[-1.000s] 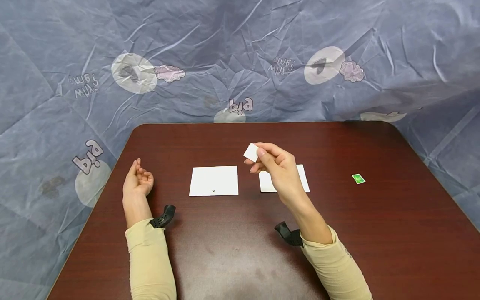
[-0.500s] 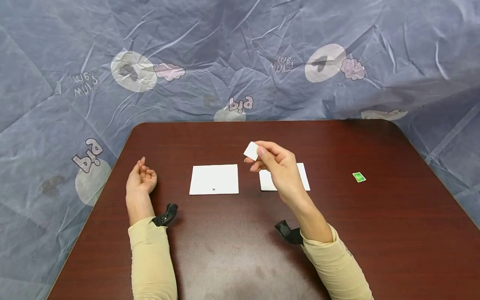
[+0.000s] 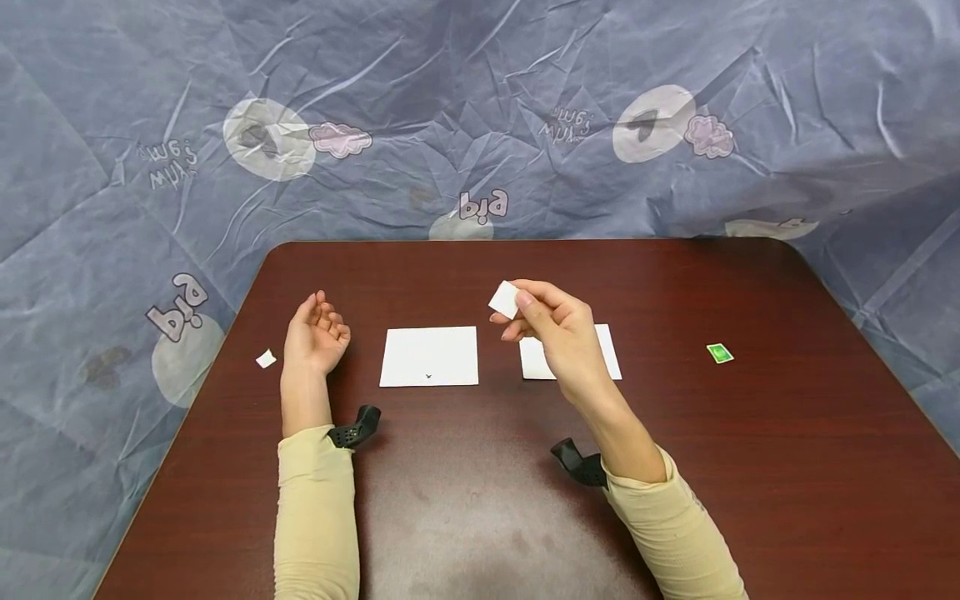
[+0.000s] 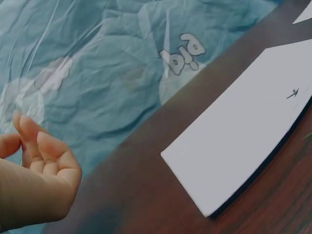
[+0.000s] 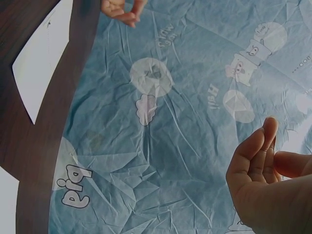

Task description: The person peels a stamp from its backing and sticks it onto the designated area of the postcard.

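Note:
Held up above the table, my right hand (image 3: 558,329) pinches a small white square card (image 3: 504,300) between thumb and fingers. Behind that hand lies a white sheet (image 3: 609,354), partly covered by it in the head view. My left hand (image 3: 315,337) holds nothing; its palm is turned up and its fingers are loosely curled. To its left a small white square (image 3: 266,358) lies near the table's left edge. To its right is another white sheet (image 3: 429,358) with a tiny dark mark near its front edge, also seen in the left wrist view.
At the right of the brown table (image 3: 787,450) lies a small green card (image 3: 719,353) with a pale border. A wrinkled blue-grey printed cloth (image 3: 420,100) hangs behind and beside the table. Each wrist wears a black camera mount.
My left hand has moved to the right, towards the left sheet, uncovering the small white square on the table. The right hand holds its card in nearly the same place.

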Available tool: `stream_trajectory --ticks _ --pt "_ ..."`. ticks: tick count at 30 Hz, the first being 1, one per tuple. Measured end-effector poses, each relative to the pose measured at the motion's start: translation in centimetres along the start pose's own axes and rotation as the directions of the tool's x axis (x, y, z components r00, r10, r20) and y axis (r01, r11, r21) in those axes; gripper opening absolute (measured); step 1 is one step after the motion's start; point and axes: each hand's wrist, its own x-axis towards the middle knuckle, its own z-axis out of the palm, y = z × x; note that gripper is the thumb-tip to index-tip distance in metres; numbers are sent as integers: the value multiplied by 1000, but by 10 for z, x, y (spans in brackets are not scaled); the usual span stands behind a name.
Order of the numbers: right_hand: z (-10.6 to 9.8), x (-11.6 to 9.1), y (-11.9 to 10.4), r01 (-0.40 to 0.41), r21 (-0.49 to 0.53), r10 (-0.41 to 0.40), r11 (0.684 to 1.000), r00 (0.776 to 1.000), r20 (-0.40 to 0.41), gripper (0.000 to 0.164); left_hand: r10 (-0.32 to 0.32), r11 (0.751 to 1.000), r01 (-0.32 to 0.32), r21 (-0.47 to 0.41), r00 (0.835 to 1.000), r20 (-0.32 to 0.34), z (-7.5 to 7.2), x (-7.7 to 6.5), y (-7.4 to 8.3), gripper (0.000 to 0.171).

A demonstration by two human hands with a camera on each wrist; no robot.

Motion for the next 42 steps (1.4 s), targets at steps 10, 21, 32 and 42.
stream_trajectory --ticks 10,21,32,42 --pt "0 0 2 3 -5 -3 1000 1000 11 24 88 934 -190 304 944 318 29 -14 -14 21" --pt "1 1 5 15 -36 -14 999 1000 7 24 84 711 -434 553 833 547 73 -50 -44 18" --pt "2 2 5 37 -67 -37 997 999 5 23 -72 557 -515 652 752 656 88 -66 -70 30" --pt "2 2 7 110 -240 -115 965 993 -8 20 -225 330 -600 729 700 677 96 -75 -88 21"
